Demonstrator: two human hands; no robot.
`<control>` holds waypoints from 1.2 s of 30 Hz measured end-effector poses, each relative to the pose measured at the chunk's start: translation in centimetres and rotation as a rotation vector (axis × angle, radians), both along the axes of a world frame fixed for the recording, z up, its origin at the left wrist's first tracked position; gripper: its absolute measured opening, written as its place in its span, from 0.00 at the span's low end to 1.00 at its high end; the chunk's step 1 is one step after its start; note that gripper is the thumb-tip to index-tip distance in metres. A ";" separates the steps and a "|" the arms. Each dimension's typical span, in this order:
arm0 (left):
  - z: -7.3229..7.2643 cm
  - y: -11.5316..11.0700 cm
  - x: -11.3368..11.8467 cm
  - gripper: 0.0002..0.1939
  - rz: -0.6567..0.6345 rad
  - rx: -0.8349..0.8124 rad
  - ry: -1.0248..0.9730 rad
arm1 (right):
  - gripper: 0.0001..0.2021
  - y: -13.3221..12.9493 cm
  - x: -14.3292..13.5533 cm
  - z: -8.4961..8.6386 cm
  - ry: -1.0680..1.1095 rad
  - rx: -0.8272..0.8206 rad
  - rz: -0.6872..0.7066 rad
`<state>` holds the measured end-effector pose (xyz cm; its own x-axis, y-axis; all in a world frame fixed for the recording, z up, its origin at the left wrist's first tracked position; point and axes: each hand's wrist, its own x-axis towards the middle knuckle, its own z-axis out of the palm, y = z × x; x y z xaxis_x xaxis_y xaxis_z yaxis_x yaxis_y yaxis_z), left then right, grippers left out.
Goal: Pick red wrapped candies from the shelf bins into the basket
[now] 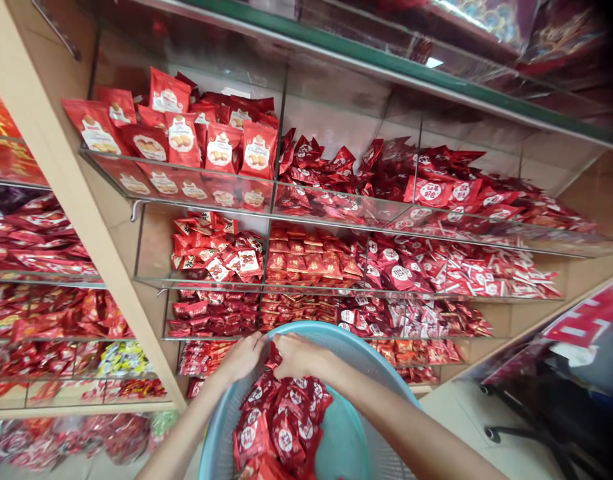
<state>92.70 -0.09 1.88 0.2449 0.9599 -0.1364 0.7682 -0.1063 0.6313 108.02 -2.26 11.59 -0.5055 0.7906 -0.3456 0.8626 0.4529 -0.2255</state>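
A blue plastic basket (353, 427) with perforated sides stands in front of me. Inside it is a heap of dark red wrapped candy packets (286, 420) with white round labels, piled toward the left side. At the far left of the rim, my left hand (243, 358) is closed on the basket's edge. My right hand (301, 357) reaches over the basket beside it, its fingers closed around a red candy packet (273, 358) at the top of the heap. The fingertips of both hands are partly hidden.
Ahead rise glass-fronted shelves (206, 287) with several kinds of red packets, including cookie-picture bags (181, 137) at upper left. A wooden upright (86, 220) divides them from shelves at left. Wheeled chair legs (516, 420) stand on the right floor.
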 end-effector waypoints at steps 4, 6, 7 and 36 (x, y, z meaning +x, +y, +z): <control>-0.9 0.5 -0.4 0.23 -0.022 -0.017 -0.134 | 0.26 -0.6 -1.6 -0.6 -0.020 0.025 0.053; -1.1 0.6 -0.5 0.23 -0.013 -0.030 -0.181 | 0.25 -0.9 -2.1 -1.3 -0.029 0.049 0.060; -1.2 0.6 -0.6 0.24 -0.009 -0.034 -0.196 | 0.24 -1.0 -2.2 -1.7 -0.035 0.055 0.063; -0.2 -0.3 -0.4 0.29 0.006 -0.020 -0.213 | 0.22 -5.0 0.8 -5.1 0.118 0.065 -0.098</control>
<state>92.33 -0.44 1.65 0.2646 0.9590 -0.1015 0.6175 -0.0876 0.7817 108.86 -7.25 6.52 -0.4592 0.8566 -0.2355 0.8725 0.3851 -0.3006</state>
